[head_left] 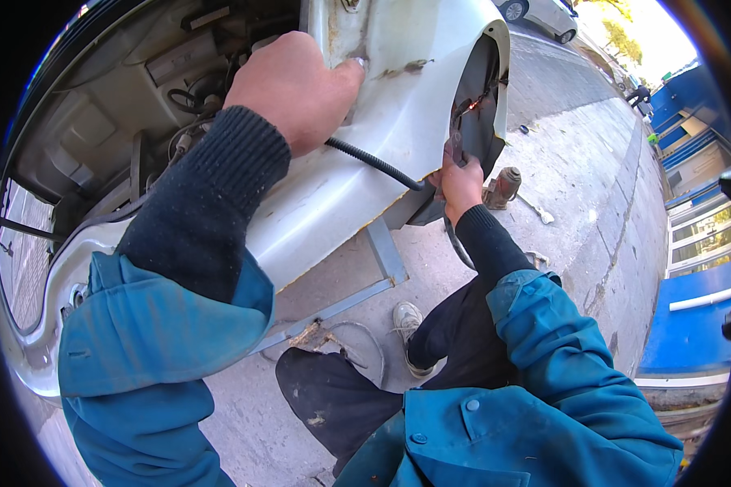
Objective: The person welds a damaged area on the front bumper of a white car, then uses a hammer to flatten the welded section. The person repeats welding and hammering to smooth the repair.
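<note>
My left hand (294, 88) is curled into a fist at the inner edge of a white car body panel (317, 219), its thumb against the metal. Whatever its fingers hold is hidden. From under this hand, a black corrugated hose (374, 165) crosses the panel toward my right hand (460, 183). That hand is at the wheel arch, closed around a dark clamp-like tool (456, 146). Just above the tool, inside the arch, a small spot glows orange (473, 105). Below my right hand hangs a dark cable (456, 243).
A grey metal frame (382, 256) stands under the panel. On the concrete are a reddish-brown jack-like object (505, 187), a small pale-ended tool (542, 213) and a looped cable (374, 341). The open engine bay (97, 138) lies left. Farther off are a parked car (548, 15) and a person (638, 96).
</note>
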A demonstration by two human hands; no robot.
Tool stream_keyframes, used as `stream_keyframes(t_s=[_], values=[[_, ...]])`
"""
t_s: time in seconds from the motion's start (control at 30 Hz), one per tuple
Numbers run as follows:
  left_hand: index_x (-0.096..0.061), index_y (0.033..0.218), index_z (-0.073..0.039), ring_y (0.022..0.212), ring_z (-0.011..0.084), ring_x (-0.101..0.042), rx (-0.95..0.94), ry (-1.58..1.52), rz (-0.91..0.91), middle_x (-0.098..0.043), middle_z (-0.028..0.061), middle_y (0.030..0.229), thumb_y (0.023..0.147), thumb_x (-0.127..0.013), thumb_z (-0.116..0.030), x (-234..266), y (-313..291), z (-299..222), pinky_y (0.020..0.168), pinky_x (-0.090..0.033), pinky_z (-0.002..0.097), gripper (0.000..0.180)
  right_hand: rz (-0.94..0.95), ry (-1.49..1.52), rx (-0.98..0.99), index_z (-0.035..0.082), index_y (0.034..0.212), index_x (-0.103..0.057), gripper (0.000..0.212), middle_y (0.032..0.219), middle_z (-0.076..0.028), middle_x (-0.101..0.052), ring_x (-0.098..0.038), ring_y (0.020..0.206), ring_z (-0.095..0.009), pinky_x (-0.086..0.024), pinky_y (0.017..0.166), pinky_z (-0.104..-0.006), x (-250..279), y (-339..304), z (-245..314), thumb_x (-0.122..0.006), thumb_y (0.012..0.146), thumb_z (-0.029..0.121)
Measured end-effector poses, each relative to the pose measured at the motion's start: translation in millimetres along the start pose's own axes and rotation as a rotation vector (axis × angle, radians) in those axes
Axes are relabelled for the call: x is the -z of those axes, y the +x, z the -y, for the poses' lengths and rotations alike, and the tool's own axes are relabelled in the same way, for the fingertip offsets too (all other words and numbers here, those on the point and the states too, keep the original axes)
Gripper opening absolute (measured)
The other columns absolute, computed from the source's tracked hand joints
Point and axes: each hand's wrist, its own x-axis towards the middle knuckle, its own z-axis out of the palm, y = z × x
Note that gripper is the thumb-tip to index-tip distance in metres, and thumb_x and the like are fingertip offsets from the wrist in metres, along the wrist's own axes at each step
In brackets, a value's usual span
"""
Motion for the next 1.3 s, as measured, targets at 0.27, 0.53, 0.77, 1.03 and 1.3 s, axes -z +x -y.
stream_keyframes(t_s=[0.27, 0.53, 0.77, 1.03, 1.3], values=[[-0.078, 0.111, 0.012, 0.085, 0.0389, -0.079, -0.022, 0.032, -0.015, -0.078, 0.0296, 0.095, 0.099, -0.064, -0.044, 3.2, 2.0, 3.0, 0.084, -0.063, 0.0449, 0.059, 0.004, -0.024, -0.009, -0.01, 0.147, -0.045, 0.062, 0.095, -0.007, -0.07, -0.064, 0.068, -0.012, -0.054, 0.057, -0.0294, -7.4, -9.5, 9.8, -0.073, 0.104, 0.024], [-0.078, 0.114, 0.012, 0.082, 0.036, -0.08, -0.024, 0.036, -0.033, -0.078, 0.0283, 0.094, 0.101, -0.063, -0.044, -0.6, 0.4, 2.1, 0.082, -0.065, 0.044, 0.059, -0.037, -0.024, -0.001, -0.007, 0.143, -0.049, 0.058, 0.093, -0.007, -0.069, -0.067, 0.069, -0.015, -0.05, 0.05, -0.0302, -8.4, -4.9, 8.3, -0.075, 0.101, 0.023], [-0.078, 0.114, 0.012, 0.083, 0.0357, -0.08, -0.028, 0.031, -0.028, -0.078, 0.0285, 0.094, 0.102, -0.063, -0.045, -1.6, 1.1, 3.2, 0.082, -0.065, 0.0438, 0.06, -0.029, -0.015, -0.009, -0.008, 0.144, -0.048, 0.057, 0.093, -0.006, -0.067, -0.066, 0.07, -0.014, -0.054, 0.055, -0.0294, -3.6, 2.5, 5.1, -0.074, 0.102, 0.021], [-0.078, 0.113, 0.013, 0.084, 0.0367, -0.08, -0.023, 0.036, -0.017, -0.078, 0.0291, 0.096, 0.102, -0.063, -0.045, -0.3, 1.4, 3.3, 0.083, -0.064, 0.0447, 0.06, -0.023, -0.058, -0.025, -0.005, 0.146, -0.048, 0.06, 0.094, -0.007, -0.068, -0.069, 0.072, -0.016, -0.051, 0.052, -0.0303, -3.9, -1.3, 6.6, -0.075, 0.102, 0.025], [-0.077, 0.114, 0.013, 0.086, 0.0371, -0.08, -0.027, 0.029, -0.028, -0.078, 0.0296, 0.097, 0.102, -0.064, -0.044, -1.0, 1.0, 3.8, 0.083, -0.065, 0.0444, 0.059, -0.043, -0.051, -0.011, -0.003, 0.14, -0.052, 0.05, 0.093, -0.005, -0.068, -0.067, 0.071, -0.015, -0.051, 0.052, -0.0304, -5.8, 3.2, 2.9, -0.074, 0.103, 0.022]])
